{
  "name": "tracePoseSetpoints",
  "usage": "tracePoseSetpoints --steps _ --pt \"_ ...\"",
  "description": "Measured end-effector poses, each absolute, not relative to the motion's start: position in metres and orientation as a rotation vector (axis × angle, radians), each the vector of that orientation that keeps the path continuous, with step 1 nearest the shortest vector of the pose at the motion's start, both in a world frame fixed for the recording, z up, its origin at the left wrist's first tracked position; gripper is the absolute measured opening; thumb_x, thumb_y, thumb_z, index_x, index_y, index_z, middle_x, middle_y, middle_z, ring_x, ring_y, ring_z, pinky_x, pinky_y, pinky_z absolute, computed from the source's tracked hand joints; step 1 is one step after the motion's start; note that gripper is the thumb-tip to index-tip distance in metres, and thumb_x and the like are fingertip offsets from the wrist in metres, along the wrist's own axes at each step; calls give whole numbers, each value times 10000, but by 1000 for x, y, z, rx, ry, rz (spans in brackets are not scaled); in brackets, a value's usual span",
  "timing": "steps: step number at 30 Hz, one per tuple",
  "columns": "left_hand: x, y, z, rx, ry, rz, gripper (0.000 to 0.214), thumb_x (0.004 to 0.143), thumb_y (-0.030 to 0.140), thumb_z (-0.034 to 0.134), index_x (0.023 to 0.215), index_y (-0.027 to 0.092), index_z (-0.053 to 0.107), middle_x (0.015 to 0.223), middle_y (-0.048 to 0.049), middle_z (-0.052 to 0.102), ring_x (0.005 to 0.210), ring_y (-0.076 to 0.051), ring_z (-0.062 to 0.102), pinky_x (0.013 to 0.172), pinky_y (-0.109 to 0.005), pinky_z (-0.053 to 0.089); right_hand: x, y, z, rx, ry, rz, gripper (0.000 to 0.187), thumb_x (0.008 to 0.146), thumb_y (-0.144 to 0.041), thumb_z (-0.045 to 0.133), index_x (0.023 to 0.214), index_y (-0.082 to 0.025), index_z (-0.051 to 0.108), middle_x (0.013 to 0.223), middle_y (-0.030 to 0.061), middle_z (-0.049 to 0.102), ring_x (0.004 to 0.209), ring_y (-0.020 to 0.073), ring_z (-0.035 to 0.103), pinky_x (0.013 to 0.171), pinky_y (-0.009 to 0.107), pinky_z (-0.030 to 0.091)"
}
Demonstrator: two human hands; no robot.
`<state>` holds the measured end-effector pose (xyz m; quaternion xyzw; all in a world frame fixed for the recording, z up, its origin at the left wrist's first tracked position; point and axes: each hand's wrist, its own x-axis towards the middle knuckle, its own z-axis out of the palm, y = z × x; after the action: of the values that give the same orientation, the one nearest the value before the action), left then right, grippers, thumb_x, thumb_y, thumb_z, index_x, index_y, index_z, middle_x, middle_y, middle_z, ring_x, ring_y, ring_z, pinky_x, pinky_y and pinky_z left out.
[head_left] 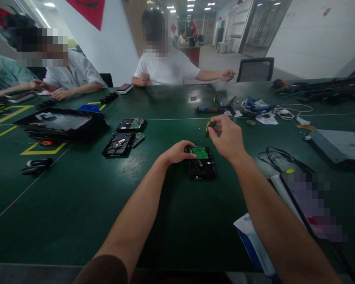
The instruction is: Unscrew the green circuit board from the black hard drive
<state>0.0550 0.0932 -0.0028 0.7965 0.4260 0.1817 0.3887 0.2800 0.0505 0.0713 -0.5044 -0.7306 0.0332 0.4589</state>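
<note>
A black hard drive [201, 169] lies on the green table in front of me, its green circuit board [200, 152] facing up at the far end. My left hand [180, 152] grips the drive's left side, thumb by the board's edge. Above the board's far right corner, my right hand [226, 133] pinches a yellow-and-black screwdriver [209, 127], held nearly upright. Its tip points down at that corner; whether it touches a screw is too small to tell. Tiny bits, perhaps screws, lie just beyond the drive.
Left of the drive are two more hard drives [118, 144] [131, 124], a loose circuit board [138, 139] and a black tray [62, 122]. Cables [284, 112], a grey metal box [339, 146] and a tablet-like device [310, 209] lie right. Several people sit across the table.
</note>
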Motion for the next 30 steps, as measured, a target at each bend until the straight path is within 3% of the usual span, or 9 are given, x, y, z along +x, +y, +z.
tracePoseSetpoints --steps 9,24,30 --pt "56 93 -3 2018 1077 475 623 783 408 811 1320 159 616 939 -47 620 801 -192 580 700 -321 459 278 48 73 -1224 -1850 -13 281 875 -210 627 1148 -247 569 1137 103 642 1005 275 647 876 473 568" --pt "56 91 -1 2018 1069 480 619 784 411 810 1316 160 618 946 -39 604 799 -188 572 702 -315 461 276 48 68 -1241 -1847 -12 347 897 -228 610 1240 -256 568 1210 122 579 959 269 652 849 488 574" --pt "55 91 -1 2007 1076 466 621 792 413 805 1324 158 613 931 -43 611 798 -195 580 699 -322 462 277 53 63 -1240 -1814 23 376 885 -202 602 1255 -238 540 1183 126 640 1002 287 659 865 478 566"
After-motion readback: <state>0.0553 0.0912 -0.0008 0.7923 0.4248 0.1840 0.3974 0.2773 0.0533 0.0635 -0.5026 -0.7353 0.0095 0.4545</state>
